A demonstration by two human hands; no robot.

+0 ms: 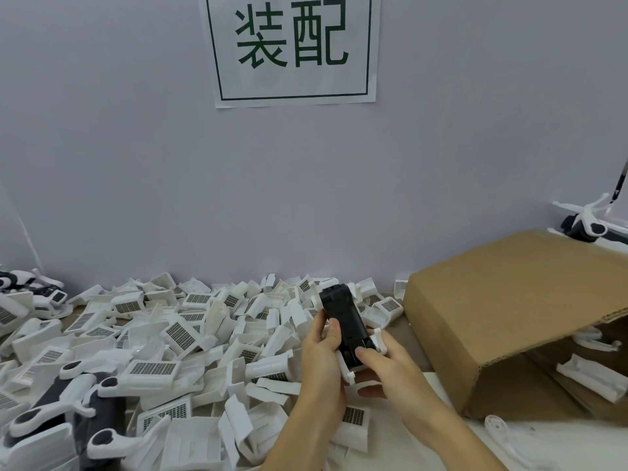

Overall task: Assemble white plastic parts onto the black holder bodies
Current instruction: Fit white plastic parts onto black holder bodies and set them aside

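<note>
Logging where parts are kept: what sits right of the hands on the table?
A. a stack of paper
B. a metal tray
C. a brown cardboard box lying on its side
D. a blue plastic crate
C: the cardboard box lies tipped, its open side showing white parts inside.

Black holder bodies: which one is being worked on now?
The upright black holder body gripped by the left hand and right hand; the others lie in the bottom-left pile.

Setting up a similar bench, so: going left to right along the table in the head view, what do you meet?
Assembled black-and-white holders → heap of white plastic parts → left hand → black holder body → right hand → cardboard box.
</note>
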